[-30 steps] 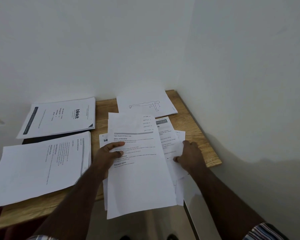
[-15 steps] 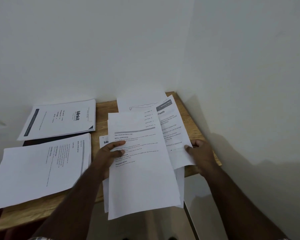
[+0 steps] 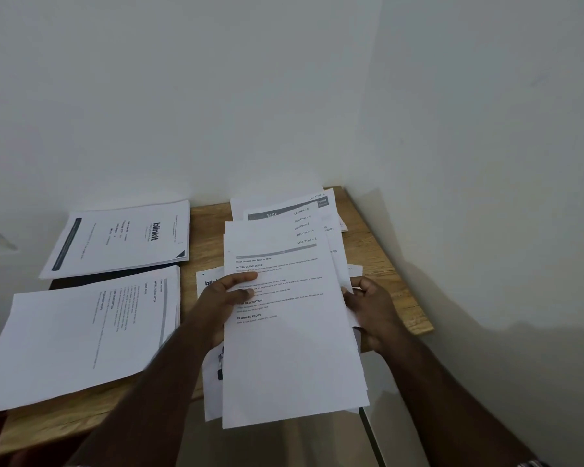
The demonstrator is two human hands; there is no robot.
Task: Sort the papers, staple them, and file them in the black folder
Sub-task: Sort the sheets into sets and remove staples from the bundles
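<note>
A fanned stack of printed sheets is held above the near right part of the wooden table. My left hand grips the stack's left edge, thumb on the top page. My right hand holds the right edge, fingers curled round the sheets. A pile headed "blinkit" lies at the far left on the black folder, of which only a dark strip shows. A second text pile lies at the near left. No stapler is visible.
Loose sheets lie at the table's far right corner, partly under the held stack. More pages lie beneath my left hand. White walls close the table at the back and right. The near piles overhang the front edge.
My right hand lifted a sheet from the table's right side and brought it in against the stack's right edge. My left hand stayed in place on the stack.
</note>
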